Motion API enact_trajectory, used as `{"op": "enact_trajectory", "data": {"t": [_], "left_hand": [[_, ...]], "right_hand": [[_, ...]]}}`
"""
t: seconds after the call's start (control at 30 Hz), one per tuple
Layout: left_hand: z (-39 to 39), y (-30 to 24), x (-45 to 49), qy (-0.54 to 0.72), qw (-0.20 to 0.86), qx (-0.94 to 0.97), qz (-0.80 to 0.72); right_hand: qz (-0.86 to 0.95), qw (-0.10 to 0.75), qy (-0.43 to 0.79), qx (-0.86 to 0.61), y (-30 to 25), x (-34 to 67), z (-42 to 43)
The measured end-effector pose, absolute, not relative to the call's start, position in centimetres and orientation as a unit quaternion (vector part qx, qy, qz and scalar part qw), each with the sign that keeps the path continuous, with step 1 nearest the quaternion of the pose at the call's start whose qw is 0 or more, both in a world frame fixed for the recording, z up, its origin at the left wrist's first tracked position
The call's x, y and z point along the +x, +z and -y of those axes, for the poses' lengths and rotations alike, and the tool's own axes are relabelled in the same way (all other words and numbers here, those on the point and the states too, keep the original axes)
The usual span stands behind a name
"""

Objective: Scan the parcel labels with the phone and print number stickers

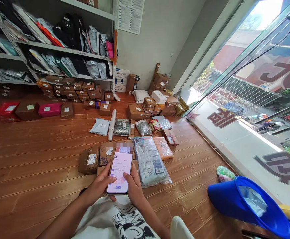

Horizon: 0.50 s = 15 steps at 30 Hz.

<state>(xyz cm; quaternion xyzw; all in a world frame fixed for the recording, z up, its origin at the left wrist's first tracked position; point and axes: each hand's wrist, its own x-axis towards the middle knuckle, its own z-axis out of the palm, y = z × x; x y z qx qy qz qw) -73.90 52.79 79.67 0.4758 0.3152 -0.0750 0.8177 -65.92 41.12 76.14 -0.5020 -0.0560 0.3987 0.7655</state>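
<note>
I hold a smartphone (119, 172) with a lit pinkish screen in both hands, low in the middle of the view. My left hand (99, 186) grips its left edge, thumb resting on the screen. My right hand (134, 187) wraps round its right edge, thumb touching the screen too. Just beyond the phone, on the wooden floor (35, 166), lie a brown taped parcel (89, 160), a cardboard box (110, 151), a large grey plastic mailer (149, 162) and an orange mailer (163, 148).
Several more parcels and boxes lie further out (137, 111), and shelves (60, 49) with bags and boxes stand at the back left. A glass door (246, 99) runs along the right. A blue plastic container (249, 202) sits at the lower right.
</note>
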Motion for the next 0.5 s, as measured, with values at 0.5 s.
{"op": "enact_trajectory", "data": {"t": [0.5], "left_hand": [[-53.2,78.9,-73.5,-0.09,0.833,0.461,-0.293]], "right_hand": [[0.085,0.803,0.4,-0.432,75.3,-65.4,-41.1]]}}
